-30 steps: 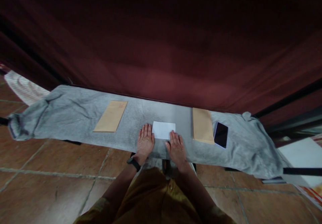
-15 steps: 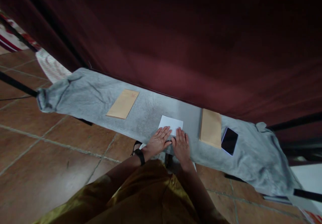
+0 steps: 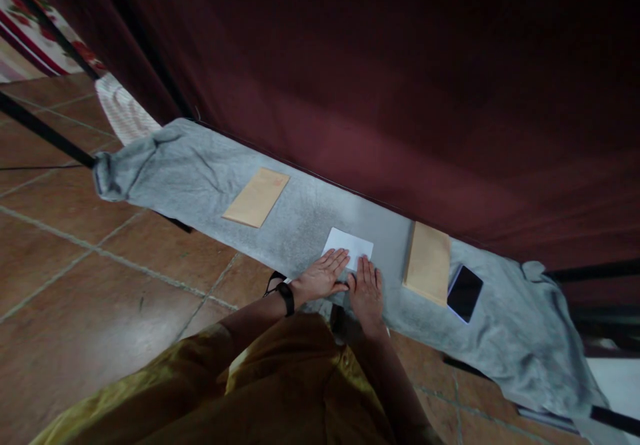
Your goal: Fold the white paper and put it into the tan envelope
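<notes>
The left hand (image 3: 324,277) and right hand (image 3: 367,293) lie flat, grasping nothing, fingers straight over the near edge of a white rectangular paper (image 3: 351,241), just below frame centre on the grey cloth-covered counter (image 3: 310,215). Flat tan paper envelopes lie left (image 3: 257,197) and right.

Here's the white paper (image 3: 352,240), a plain rectangle lying flat on the grey cloth (image 3: 311,213) mid-scene, far edge slanting nearer toward the right, near part partly covered
</notes>
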The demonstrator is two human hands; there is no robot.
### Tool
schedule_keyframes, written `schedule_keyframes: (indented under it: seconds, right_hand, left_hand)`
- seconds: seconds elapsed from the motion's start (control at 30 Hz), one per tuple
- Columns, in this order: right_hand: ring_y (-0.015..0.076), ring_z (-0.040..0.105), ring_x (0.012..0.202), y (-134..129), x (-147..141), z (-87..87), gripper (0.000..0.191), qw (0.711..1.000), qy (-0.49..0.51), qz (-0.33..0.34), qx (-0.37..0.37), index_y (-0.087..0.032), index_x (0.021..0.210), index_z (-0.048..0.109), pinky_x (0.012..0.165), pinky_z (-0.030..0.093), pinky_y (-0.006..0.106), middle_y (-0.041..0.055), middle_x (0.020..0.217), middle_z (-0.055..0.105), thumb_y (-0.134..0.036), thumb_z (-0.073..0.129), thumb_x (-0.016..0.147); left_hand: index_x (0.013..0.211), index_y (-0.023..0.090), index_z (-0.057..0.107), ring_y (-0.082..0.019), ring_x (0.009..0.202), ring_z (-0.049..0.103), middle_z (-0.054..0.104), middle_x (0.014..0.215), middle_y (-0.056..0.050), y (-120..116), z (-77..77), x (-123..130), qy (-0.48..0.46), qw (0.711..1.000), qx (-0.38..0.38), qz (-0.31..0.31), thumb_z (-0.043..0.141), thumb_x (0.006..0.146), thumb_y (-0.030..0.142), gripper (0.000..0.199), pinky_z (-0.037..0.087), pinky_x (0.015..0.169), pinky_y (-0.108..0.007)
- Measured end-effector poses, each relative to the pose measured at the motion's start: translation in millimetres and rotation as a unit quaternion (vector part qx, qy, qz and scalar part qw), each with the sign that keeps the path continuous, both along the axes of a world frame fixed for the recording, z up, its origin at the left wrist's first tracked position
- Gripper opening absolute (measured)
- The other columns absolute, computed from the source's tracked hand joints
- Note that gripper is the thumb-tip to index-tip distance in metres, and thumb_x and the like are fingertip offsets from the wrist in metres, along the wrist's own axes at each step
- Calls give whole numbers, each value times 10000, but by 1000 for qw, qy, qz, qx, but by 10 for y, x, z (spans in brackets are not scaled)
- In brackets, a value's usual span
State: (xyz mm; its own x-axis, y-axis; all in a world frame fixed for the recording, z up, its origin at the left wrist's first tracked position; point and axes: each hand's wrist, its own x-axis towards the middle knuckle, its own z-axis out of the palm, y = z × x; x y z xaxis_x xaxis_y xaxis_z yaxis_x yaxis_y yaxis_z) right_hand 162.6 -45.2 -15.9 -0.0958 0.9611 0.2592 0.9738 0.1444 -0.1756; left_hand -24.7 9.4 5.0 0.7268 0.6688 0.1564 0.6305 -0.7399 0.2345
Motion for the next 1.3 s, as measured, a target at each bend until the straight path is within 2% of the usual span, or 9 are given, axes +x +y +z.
schedule_keyframes:
  seconds: [0.2,0.37,0.67,0.93,1.03,1.13,1.23,1.3]
  right_hand:
    - [309,406,1479,-7,9,-25,569,1000,-6,3,16,-64,1580,356,1195,300,552,214,1610,407,-350,286,1092]
    - [308,410,1474,-12,17,-45,579,1000,-2,4,20,-69,1593,332,1200,285,550,210,1607,415,-362,264,1098]
    - [298,383,1494,-10,-11,13,589,1000,4,-5,11,-60,1586,347,1222,267,520,204,1610,411,-383,289,1097]
    - [297,409,1479,-3,-26,9,571,1000,15,-10,20,-63,1578,366,1222,287,529,204,1600,424,-357,339,1089]
    - [302,416,1476,0,-32,0,569,999,22,-12,21,-74,1583,360,1219,294,538,201,1604,417,-348,354,1085]
    - [305,417,1477,7,-41,4,558,999,23,-14,18,-79,1581,367,1220,291,536,193,1610,411,-331,365,1083]
    - [305,412,1479,14,-54,6,546,999,26,-18,17,-79,1570,389,1221,290,532,189,1613,408,-316,383,1078]
    - [306,415,1477,15,-59,-1,543,999,32,-20,20,-81,1565,398,1218,294,535,189,1608,416,-306,398,1071]
  left_hand:
    - [1571,71,351,-260,1577,213,307,1663,-195,9,74,-18,16,1000,-18,-7,448,1024,585,757,159,1293,-424]
    - [1576,99,354,-234,1573,228,313,1665,-171,63,57,-26,-2,1000,-14,0,359,1052,581,712,185,1288,-403]
    - [1551,47,392,-255,1555,284,367,1637,-193,329,-51,-34,-3,994,-11,113,261,1077,511,676,203,1280,-409]
    - [1519,41,446,-283,1519,362,413,1612,-196,462,50,85,-24,978,-42,205,326,1051,337,567,265,1257,-445]
    - [1473,22,492,-293,1477,426,456,1578,-223,467,125,154,-60,961,-87,258,396,1017,264,525,313,1230,-427]
    - [1402,35,557,-287,1427,486,548,1493,-234,496,191,185,-160,923,-165,309,517,933,186,494,352,1196,-389]
    - [1273,106,643,-277,1264,616,696,1277,-179,576,228,172,-254,876,-232,337,609,849,159,429,461,1075,-377]
    - [1140,154,688,-252,1051,692,754,1047,-103,631,233,157,-296,853,-258,345,646,799,154,344,529,929,-349]
